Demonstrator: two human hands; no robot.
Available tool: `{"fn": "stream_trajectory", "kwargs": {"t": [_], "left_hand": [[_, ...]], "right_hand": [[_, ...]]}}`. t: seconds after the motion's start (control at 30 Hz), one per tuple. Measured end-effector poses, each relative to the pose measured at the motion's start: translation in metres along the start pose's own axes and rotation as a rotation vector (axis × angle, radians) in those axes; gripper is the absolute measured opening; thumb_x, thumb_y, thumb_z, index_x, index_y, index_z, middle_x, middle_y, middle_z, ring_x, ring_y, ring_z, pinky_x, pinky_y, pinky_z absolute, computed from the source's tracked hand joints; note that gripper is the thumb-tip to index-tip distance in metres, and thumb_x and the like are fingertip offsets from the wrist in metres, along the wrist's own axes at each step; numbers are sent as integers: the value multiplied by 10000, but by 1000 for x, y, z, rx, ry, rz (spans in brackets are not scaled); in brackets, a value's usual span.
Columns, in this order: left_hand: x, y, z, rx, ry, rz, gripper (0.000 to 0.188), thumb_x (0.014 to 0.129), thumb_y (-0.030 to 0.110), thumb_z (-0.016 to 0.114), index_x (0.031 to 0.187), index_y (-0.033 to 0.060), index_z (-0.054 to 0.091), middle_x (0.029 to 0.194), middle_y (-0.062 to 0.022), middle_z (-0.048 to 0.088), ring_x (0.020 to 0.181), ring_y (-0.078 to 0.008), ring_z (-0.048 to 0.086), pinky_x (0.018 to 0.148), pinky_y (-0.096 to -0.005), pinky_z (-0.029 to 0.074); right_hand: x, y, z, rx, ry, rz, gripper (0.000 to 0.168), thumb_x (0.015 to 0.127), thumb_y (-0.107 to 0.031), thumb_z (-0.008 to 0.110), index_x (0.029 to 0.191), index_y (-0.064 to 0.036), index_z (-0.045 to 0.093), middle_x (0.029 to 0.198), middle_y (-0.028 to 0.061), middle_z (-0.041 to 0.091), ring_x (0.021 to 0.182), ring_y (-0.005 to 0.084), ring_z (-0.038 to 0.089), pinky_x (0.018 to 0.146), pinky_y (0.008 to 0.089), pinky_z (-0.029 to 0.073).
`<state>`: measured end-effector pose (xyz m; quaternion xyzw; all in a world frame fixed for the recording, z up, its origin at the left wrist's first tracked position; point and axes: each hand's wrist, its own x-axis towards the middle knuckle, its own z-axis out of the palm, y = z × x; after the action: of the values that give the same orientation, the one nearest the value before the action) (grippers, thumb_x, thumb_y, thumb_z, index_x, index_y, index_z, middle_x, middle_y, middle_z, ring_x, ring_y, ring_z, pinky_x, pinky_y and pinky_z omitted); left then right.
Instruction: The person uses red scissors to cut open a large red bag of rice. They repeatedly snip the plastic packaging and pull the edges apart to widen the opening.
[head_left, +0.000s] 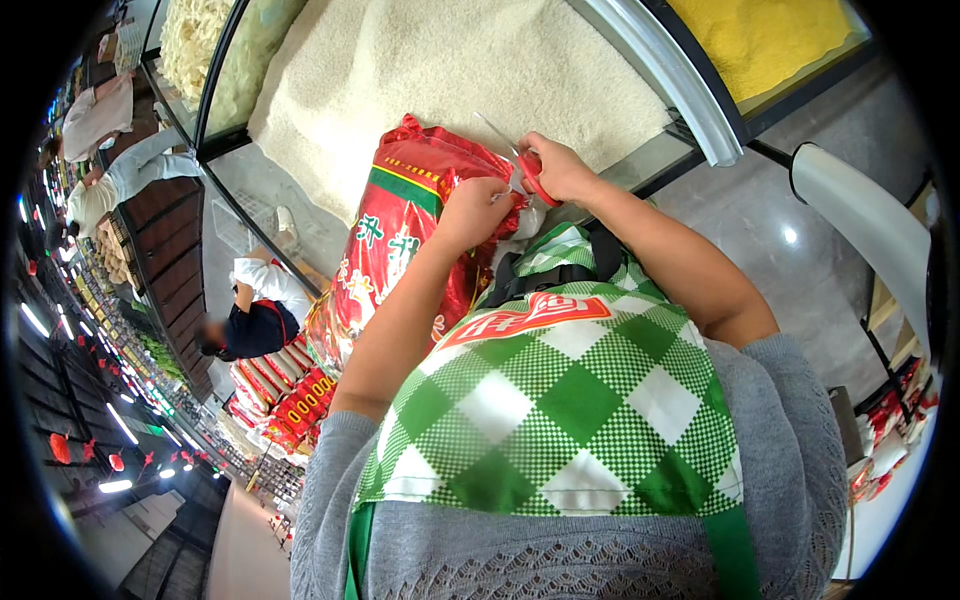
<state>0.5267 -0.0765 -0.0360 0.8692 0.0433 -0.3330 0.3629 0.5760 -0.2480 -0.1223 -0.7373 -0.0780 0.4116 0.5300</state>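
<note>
A large red printed plastic sack (390, 225) with a green band leans at the near edge of a glass-sided bin of white rice (450, 67). My left hand (480, 210) pinches the edge of the sack at its right end. Just to the right, my right hand (559, 169) holds a pair of red-handled scissors (531, 176). The scissor blades point up and to the left, over the rice beside the sack. Whether the blades touch the plastic cannot be told. The sack's lower part is hidden behind my left forearm and the checked apron.
A metal-trimmed glass divider (667, 67) separates the rice from a bin of yellow grain (765, 45). Pale flakes (184, 52) fill a bin at upper left. Stacked red packages (300, 405) and a bending person (262, 326) are at left. A white curved panel (855, 195) stands right.
</note>
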Motion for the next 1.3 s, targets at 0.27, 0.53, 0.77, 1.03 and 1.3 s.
{"fn": "stream_trajectory", "kwargs": {"t": [0.27, 0.53, 0.77, 1.03, 1.3], "left_hand": [[0, -10, 5, 6, 45, 59, 206, 829, 181, 620, 873, -18, 651, 742, -218, 604, 659, -299, 617, 628, -383, 470], [1, -5, 0, -40, -11, 19, 225, 831, 200, 597, 854, -19, 643, 790, -244, 608, 766, -400, 608, 694, -443, 473], [4, -7, 2, -27, -1, 97, 221, 849, 171, 603, 910, -38, 641, 768, -220, 606, 680, -258, 607, 664, -361, 471], [10, -10, 0, -175, -126, 85, 220, 823, 169, 613, 954, 1, 668, 837, -205, 653, 783, -306, 634, 728, -385, 485], [10, 1, 0, 5, -82, -38, 246, 807, 199, 621, 928, -10, 662, 821, -248, 623, 772, -363, 627, 707, -420, 481]], "right_hand": [[-4, 6, -6, 15, 122, 37, 563, 689, -113, 765, 1180, -45, 497, 880, 124, 619, 812, 246, 607, 739, 339, 480], [-1, 1, -44, 9, 212, 19, 468, 774, -103, 720, 1173, -52, 482, 797, 114, 638, 590, 169, 621, 540, 302, 491], [-22, -9, -23, 122, -111, 29, 488, 770, -90, 735, 1173, -17, 469, 795, 105, 625, 660, 159, 625, 549, 307, 492], [-22, -21, -20, -116, -61, -51, 596, 705, -190, 807, 1183, -18, 497, 983, 174, 656, 893, 236, 640, 781, 340, 494], [-18, 1, -15, -156, 2, 2, 449, 779, -82, 674, 1196, -23, 518, 1050, 204, 645, 928, 313, 656, 779, 374, 513]]}}
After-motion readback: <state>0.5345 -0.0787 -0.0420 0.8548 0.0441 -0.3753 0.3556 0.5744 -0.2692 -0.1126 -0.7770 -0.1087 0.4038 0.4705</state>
